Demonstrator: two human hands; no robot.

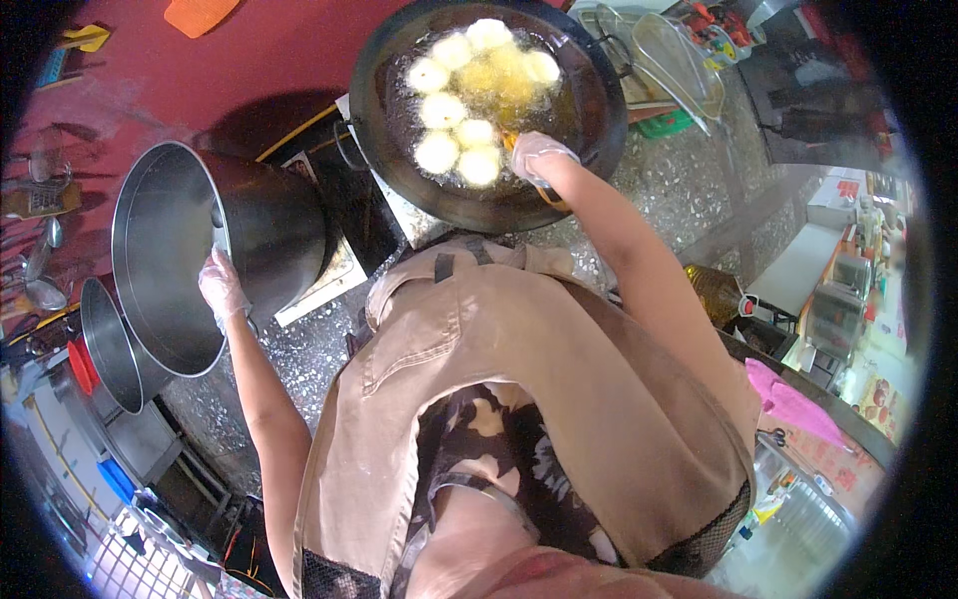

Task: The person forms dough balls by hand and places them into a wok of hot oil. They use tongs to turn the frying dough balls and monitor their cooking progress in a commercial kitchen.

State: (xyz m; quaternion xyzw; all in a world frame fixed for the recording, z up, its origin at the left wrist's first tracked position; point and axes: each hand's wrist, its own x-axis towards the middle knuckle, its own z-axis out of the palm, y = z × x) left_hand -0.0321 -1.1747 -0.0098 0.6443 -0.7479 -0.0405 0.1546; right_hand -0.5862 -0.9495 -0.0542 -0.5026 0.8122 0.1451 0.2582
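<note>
A wide dark wok holds bubbling oil with several pale round dough pieces floating in it. Over its near right side, my right hand, in a clear plastic glove, grips a utensil with an orange-yellow handle. The utensil's working end is mostly hidden by the hand and the oil. My left hand, gloved likewise, is closed at the near rim of a tall metal pot. A pale strip shows along the rim beside its fingers; I cannot tell what it is.
A smaller metal pot stands beside the tall one. Wire strainers lie right of the wok. Ladles hang along the red wall. An oil jug and a pink cloth are at my right.
</note>
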